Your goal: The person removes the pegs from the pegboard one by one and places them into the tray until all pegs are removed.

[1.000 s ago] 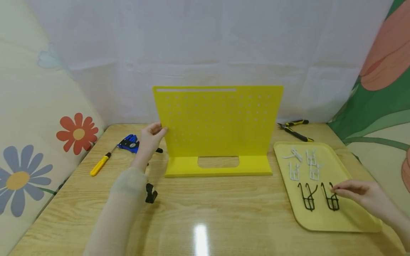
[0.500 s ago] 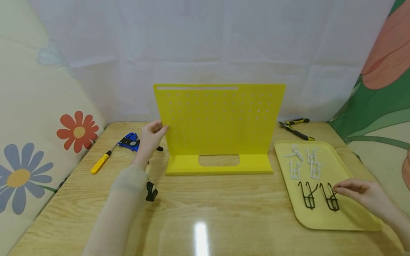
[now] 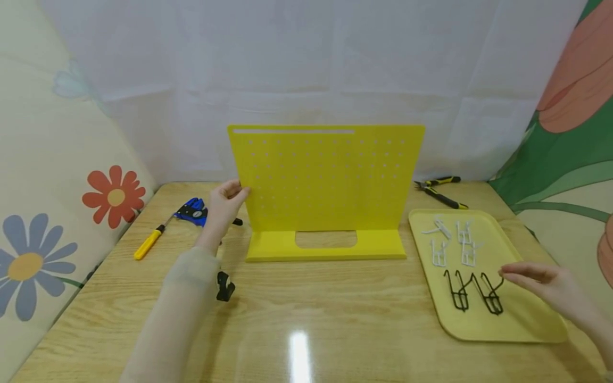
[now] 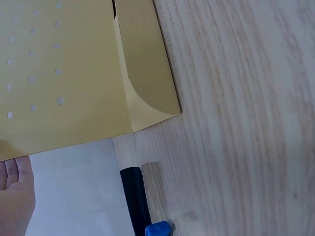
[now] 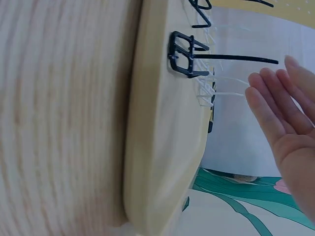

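An upright yellow pegboard [image 3: 330,170] with a foot plate stands on the wooden table. My left hand [image 3: 223,206] pinches its left edge, thumb on the front and fingers behind. On the right lies a yellow tray [image 3: 517,338] holding wire hooks. My right hand [image 3: 541,282] is over the tray, fingertips right at the prong tip of the nearer black wire hook [image 5: 236,57]. In the right wrist view the thumb and fingers stand apart around that tip, mostly straight. The other black wire hook [image 3: 461,308] lies just left of it.
Several white wire hooks [image 3: 468,263] lie at the tray's far end. Behind the tray are yellow-and-black pliers [image 3: 445,200]. At left lie a yellow-handled screwdriver [image 3: 149,244] and a blue tool with black parts [image 3: 191,213]. A white cloth [image 3: 297,64] hangs behind.
The nearer black hook has tilted and shifted left towards the other one. My right hand has moved slightly up and right. The left hand stays on the pegboard's edge.
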Action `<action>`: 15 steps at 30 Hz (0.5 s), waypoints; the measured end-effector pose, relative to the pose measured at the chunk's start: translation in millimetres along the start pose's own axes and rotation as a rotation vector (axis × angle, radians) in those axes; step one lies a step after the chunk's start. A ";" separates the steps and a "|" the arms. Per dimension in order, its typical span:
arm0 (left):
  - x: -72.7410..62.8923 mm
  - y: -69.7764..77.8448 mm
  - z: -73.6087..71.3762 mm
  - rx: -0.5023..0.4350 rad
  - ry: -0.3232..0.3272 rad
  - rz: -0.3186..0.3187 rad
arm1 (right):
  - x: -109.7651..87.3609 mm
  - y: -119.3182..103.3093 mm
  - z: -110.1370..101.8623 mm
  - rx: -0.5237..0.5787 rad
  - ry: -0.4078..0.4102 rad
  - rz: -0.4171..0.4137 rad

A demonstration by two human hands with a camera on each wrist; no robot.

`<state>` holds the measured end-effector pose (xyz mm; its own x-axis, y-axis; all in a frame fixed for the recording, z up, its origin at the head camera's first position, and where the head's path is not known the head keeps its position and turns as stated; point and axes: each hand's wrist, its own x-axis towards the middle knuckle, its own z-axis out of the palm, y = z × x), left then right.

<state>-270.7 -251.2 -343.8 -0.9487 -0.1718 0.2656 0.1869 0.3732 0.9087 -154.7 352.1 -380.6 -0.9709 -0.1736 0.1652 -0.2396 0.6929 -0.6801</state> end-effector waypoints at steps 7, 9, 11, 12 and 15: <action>-2.1 4.5 -1.7 0.041 -0.040 -0.029 | 3.7 -8.8 0.6 -0.008 0.082 -0.038; -4.0 5.1 -3.4 0.049 -0.038 -0.026 | 6.3 -12.8 2.5 0.001 0.088 -0.033; -4.3 1.9 -4.7 0.058 -0.024 -0.026 | 9.7 -18.2 4.8 0.004 0.100 -0.006; -5.1 2.3 -5.1 0.059 -0.015 -0.030 | 11.5 -20.9 5.9 0.009 0.108 0.003; -8.7 4.1 -6.3 0.065 0.014 -0.041 | 17.3 -31.0 10.0 0.035 0.153 0.000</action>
<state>-260.0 -253.9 -340.4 -0.9514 -0.2004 0.2338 0.1310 0.4239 0.8962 -164.1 320.6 -363.8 -0.9606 -0.0629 0.2706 -0.2421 0.6674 -0.7043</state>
